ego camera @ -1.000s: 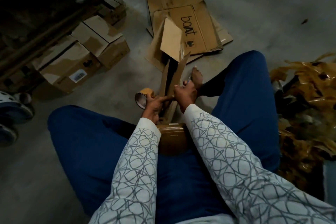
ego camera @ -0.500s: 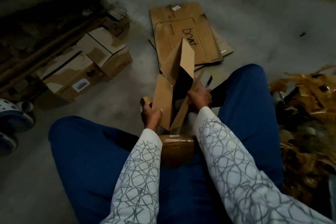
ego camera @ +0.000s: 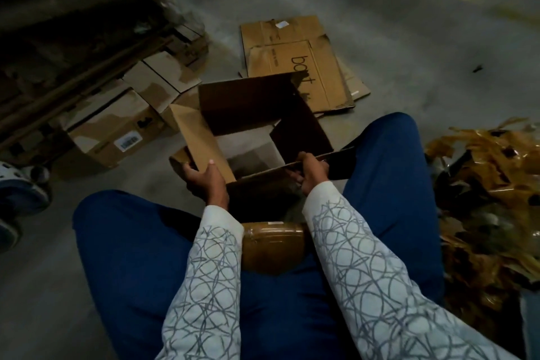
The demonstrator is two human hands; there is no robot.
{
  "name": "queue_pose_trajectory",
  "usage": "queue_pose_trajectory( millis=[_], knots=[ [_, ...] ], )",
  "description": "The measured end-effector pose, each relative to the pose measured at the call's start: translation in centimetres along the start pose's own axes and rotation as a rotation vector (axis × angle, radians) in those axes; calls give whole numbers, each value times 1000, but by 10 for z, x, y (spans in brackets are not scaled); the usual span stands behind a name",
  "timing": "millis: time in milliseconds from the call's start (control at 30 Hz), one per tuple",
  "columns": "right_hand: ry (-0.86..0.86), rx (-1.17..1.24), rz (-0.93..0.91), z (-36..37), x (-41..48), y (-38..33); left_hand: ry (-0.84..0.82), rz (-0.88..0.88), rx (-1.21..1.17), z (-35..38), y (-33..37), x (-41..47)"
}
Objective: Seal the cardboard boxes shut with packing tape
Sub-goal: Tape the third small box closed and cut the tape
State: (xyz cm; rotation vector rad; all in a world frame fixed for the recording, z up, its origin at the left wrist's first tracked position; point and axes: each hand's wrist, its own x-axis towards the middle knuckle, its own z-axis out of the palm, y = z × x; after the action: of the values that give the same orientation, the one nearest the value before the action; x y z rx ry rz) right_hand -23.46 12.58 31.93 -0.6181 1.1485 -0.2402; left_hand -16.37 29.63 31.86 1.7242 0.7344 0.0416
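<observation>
From the head camera, looking down over the person's lap: a second ago the cardboard box (ego camera: pixel 201 137) was a flat, folded panel standing on edge between the hands. Now it is pulled open into a square tube, held just above the blue-trousered knees. The concrete floor (ego camera: pixel 409 73) shows straight through it, so the bottom flaps are not yet folded in; one dark flap hangs part-way across the inside.

The left hand (ego camera: pixel 206 184) grips the near-left corner, thumb pressed on the inner wall and fingers wrapped round the outside. The tape roll (ego camera: pixel 178 158) sits just beside those fingers, as it did before; I can't tell whether they hold it too. The right hand (ego camera: pixel 312 174) pinches the near wall's top edge, fingers curled over it.

A glossy brown bundle (ego camera: pixel 271 245) rests in the lap. Flattened cardboard sheets (ego camera: pixel 292 44) lie beyond the box, taped boxes (ego camera: pixel 111 131) to the left, and a heap of crumpled tape (ego camera: pixel 491 178) to the right.

To my eye the box is only now formed. The flaps must be closed before any tape goes on.
</observation>
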Motion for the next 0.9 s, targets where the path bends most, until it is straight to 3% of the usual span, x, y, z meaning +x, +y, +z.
queue_pose_trajectory(
  millis=[400,467,567,633,767,900],
  knots=[
    [-194,12,172,4,-9,22,-46,-102,-34,-15,-9,41],
    [-172,-166,42,5,-7,28,-62,-111,-3,-17,-9,40],
    [19,-722,-441,9,-4,30,-55,-102,44,-20,-9,45],
    [17,-907,-626,11,-7,24,-72,-153,47,-22,-16,63],
    [28,-1189,-869,18,-5,10,-146,-318,24,-39,-22,86],
    [-31,-1316,-961,39,10,-2,-203,-430,29,-44,-14,80]
  ],
)
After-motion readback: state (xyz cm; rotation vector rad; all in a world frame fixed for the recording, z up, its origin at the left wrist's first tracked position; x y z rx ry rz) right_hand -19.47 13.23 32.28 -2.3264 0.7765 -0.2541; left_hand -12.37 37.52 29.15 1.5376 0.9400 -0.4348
